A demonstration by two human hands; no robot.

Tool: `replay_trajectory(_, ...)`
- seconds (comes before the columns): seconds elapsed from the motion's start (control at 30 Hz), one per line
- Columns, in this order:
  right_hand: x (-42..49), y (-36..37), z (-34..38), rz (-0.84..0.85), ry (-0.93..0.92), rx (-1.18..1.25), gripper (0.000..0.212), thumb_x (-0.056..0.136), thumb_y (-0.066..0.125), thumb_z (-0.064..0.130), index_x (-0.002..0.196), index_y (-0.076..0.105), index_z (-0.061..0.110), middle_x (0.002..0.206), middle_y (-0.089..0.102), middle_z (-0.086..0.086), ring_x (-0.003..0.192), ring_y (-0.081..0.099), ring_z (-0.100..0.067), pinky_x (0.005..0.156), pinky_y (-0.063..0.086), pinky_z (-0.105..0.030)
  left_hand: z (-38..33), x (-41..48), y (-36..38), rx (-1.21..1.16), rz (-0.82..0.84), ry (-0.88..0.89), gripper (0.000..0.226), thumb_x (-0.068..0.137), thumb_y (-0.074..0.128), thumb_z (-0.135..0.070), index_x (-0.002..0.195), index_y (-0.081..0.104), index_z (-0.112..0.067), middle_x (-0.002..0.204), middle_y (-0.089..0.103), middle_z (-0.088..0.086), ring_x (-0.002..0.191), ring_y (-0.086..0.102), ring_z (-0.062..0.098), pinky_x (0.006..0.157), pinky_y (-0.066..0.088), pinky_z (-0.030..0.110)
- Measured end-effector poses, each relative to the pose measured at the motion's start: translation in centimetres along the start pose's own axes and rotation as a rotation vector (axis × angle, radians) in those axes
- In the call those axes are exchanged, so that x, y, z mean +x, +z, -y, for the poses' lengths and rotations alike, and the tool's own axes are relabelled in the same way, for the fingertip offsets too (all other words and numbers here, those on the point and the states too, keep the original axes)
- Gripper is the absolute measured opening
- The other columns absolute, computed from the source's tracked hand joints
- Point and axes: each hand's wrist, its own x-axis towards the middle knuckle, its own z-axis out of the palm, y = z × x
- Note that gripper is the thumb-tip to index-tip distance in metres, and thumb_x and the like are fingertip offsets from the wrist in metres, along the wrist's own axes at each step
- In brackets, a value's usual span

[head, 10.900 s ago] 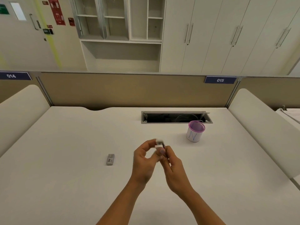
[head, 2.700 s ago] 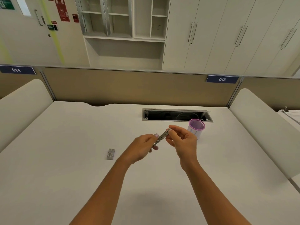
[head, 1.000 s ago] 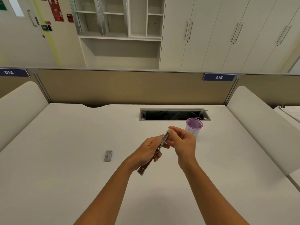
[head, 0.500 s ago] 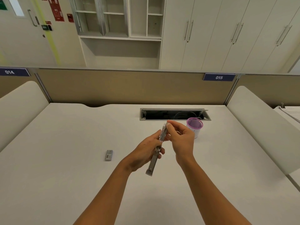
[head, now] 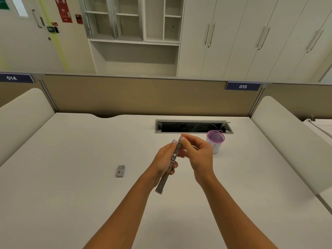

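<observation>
While the left hand [head: 164,159] curls its fingers round the middle of a slim metal tool [head: 173,155], thumb laid up along the tool's left edge, the right hand [head: 199,155] pinches the top end between thumb and forefinger. Its other fingers are loosely bent behind and hold nothing. Both hands hang above the desk [head: 71,177], close together at the tool's upper half. The tool is steeply tilted, with its top end away from the person and a little to the right. Its bottom end sticks out below the left palm, towards the person and free in the air. A round rivet shows on its flat face just above the left fingers; whether a blade is out I cannot tell. Just right of the right hand, a white cup [head: 216,148] with a purple rim stands upright on the desk. Behind the hands a long slot [head: 194,127] is cut into the desk, dark inside, with a cable showing. Well to the left of the hands a small grey box [head: 120,171] lies flat on the desk. A tan partition [head: 134,96] closes the far edge and carries a blue label [head: 242,86] reading 015. Beyond it stand pale cabinets [head: 251,33] and open shelves [head: 133,24]. At the far right edge lies a stack of papers [head: 321,124].
</observation>
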Motion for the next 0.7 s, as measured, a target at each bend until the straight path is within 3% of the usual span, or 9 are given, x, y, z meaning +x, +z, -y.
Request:
replay_trajectory(0.23,0.29,-0.55,0.14,0.060,0.039,-0.012,0.017,0.090,0.066,0.012,0.090,0.073,0.028,0.087,0.076,0.002,0.079,0.075,-0.013,0.062,0.055,-0.016,-0.34,0.27,0.51,0.097,-0.041,-0.008,0.037,0.098,0.032,-0.051,0.087,0.054,-0.023,0.084,0.055,0.004,0.052,0.040,0.009,0.046,0.034,0.018)
replay_trajectory(0.57,0.33,-0.61,0.31,0.100,-0.054,-0.071,0.016,0.089,0.068,0.016,0.088,0.073,0.032,0.078,0.076,0.014,0.079,0.074,-0.009,0.063,0.055,-0.014,-0.40,0.42,0.60,0.108,-0.068,-0.010,0.037,0.096,0.032,-0.055,0.084,0.053,-0.026,0.080,0.051,0.003,0.058,0.037,0.013,0.050,0.032,0.020)
replay_trajectory(0.7,0.50,-0.70,0.10,0.091,-0.083,-0.108,0.014,0.088,0.069,0.014,0.092,0.073,0.026,0.083,0.076,0.009,0.080,0.074,-0.010,0.064,0.056,-0.016,-0.37,0.36,0.50,0.146,-0.074,0.038,0.037,0.097,0.031,-0.053,0.080,0.052,-0.028,0.076,0.050,0.000,0.056,0.037,0.009,0.046,0.032,0.014)
